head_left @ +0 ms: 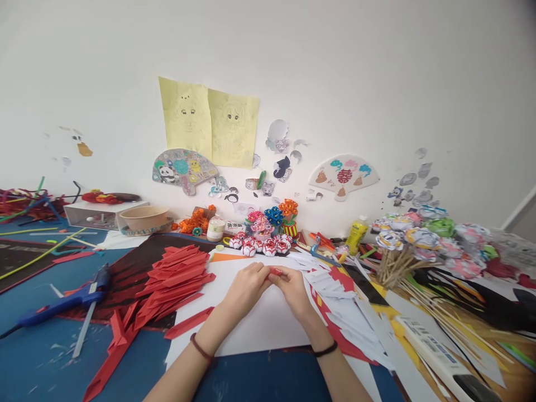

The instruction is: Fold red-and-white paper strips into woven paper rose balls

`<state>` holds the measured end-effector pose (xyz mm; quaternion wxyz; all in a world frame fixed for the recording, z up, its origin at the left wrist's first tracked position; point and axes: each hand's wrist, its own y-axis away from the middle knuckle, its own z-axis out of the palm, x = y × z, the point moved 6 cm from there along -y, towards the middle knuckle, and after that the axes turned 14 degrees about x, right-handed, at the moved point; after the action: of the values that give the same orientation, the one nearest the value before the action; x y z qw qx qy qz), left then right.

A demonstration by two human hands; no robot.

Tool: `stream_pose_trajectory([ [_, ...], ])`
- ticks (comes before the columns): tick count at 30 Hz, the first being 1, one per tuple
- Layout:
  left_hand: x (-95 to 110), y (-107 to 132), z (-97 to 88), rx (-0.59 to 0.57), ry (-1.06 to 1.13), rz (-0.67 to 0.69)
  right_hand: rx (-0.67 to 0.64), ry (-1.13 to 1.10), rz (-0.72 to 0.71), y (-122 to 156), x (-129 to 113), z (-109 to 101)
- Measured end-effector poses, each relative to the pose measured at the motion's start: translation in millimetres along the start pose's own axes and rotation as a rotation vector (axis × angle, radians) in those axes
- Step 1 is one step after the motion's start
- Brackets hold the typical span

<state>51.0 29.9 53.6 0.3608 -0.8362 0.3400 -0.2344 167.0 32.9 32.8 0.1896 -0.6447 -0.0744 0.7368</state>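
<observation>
My left hand and my right hand meet over a white sheet, fingertips pinched together. Between them shows a small piece of red folded paper, mostly hidden by my fingers. Left of the sheet lies a heap of red folded paper strips; one loose red strip rests on the sheet's left edge. To the right spreads a pile of white folded paper strips. Red-and-white paper flowers stand in a row just beyond my hands.
A blue glue gun lies at the left. Paper flowers on sticks are bundled at the right, with thin sticks nearby. A beige bowl, a yellow bottle and a white box-like item are also on the table.
</observation>
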Motion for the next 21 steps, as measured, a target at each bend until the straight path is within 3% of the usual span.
stream_pose_trajectory([
  [11,-2,-4,-5.7,0.013,0.144,-0.085,0.044,-0.047,0.068,0,3,-3],
  [16,-8,-7,-19.7,0.128,0.211,-0.150,0.103,-0.102,0.098,-2,4,-8],
  [21,-6,-6,-26.7,0.246,-0.002,-0.097,0.079,-0.129,0.099,0,2,-4],
])
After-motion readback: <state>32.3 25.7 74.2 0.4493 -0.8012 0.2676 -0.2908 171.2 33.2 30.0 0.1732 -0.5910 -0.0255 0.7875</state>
